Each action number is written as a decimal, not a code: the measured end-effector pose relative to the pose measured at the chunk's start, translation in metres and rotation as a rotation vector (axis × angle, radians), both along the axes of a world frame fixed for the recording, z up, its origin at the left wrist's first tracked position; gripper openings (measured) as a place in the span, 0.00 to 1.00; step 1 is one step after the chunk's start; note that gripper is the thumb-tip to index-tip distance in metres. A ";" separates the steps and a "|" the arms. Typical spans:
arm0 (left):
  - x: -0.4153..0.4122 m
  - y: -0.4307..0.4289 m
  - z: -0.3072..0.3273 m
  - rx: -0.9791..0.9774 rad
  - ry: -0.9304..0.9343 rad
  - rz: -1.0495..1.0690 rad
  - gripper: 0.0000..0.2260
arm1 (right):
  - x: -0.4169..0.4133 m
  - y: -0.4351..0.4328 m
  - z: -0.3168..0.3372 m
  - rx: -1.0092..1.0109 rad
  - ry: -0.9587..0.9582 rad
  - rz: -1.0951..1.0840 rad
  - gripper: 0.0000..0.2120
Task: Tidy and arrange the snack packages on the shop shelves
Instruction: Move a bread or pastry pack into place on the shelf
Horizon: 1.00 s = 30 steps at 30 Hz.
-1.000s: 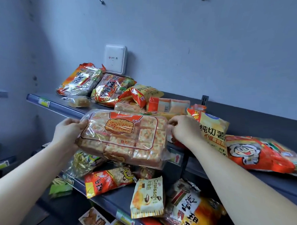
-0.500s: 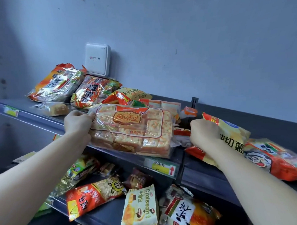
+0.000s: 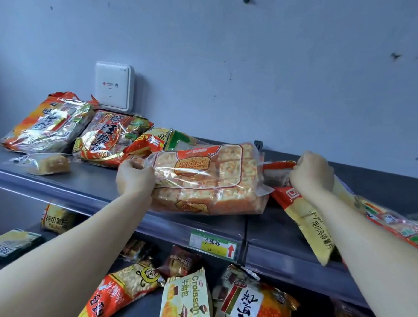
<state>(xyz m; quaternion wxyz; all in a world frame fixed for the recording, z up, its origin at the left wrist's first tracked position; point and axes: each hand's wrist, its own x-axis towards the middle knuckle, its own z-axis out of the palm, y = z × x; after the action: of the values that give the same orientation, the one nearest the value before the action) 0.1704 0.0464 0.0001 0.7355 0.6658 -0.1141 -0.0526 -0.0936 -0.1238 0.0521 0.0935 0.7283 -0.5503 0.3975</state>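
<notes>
My left hand (image 3: 135,179) grips the left end of a clear bag of orange biscuit squares (image 3: 207,168), which lies on a second bag of the same kind (image 3: 208,201) on the upper shelf (image 3: 87,189). To the right of that stack, my right hand (image 3: 312,175) is curled round the top of a yellow and red chip bag (image 3: 313,225) that hangs over the shelf's front edge. Just left of that hand lies a red and white packet (image 3: 277,171).
Rice cracker bags (image 3: 46,125) (image 3: 108,137) and a small wrapped cake (image 3: 47,164) lie at the shelf's left, below a white wall box (image 3: 113,86). More packets crowd the far right (image 3: 397,221). The lower shelf holds a croissant pack (image 3: 185,298) and several other snack bags.
The biscuit bag went from the air in front of the shelf onto the second bag on the upper shelf. My right hand left it and took hold of the chip bag.
</notes>
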 end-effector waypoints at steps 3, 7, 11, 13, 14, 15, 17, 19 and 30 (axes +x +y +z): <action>0.000 -0.008 0.003 0.066 -0.096 -0.007 0.07 | -0.011 -0.009 0.019 0.060 -0.295 -0.006 0.06; -0.021 -0.022 0.008 0.076 -0.090 -0.034 0.07 | -0.017 -0.015 0.023 0.022 -0.538 0.069 0.04; -0.026 -0.046 0.000 0.082 0.097 -0.142 0.09 | -0.018 -0.019 0.009 -0.097 -0.571 0.155 0.02; -0.030 -0.059 -0.007 0.095 0.159 -0.242 0.14 | -0.017 -0.018 0.009 -0.159 -0.570 0.182 0.02; -0.034 -0.062 -0.010 0.091 0.165 -0.258 0.15 | -0.017 -0.016 0.010 -0.200 -0.567 0.193 0.03; -0.036 -0.065 -0.014 0.099 0.158 -0.235 0.16 | -0.018 -0.014 0.012 -0.246 -0.566 0.203 0.03; -0.038 -0.070 -0.018 0.150 0.129 -0.186 0.18 | -0.019 -0.011 0.015 -0.340 -0.570 0.239 0.04; -0.042 -0.068 -0.016 0.219 0.080 -0.159 0.21 | -0.021 -0.009 0.015 -0.426 -0.566 0.279 0.04; -0.104 -0.055 0.026 0.166 -0.645 -0.358 0.19 | -0.015 0.018 0.012 -0.690 -0.553 0.492 0.03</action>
<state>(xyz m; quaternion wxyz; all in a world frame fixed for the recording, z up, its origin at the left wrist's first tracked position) 0.0661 -0.0090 0.0260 0.5843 0.6751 -0.4498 0.0231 -0.1084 -0.1061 0.0645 0.0833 0.6305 -0.2030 0.7445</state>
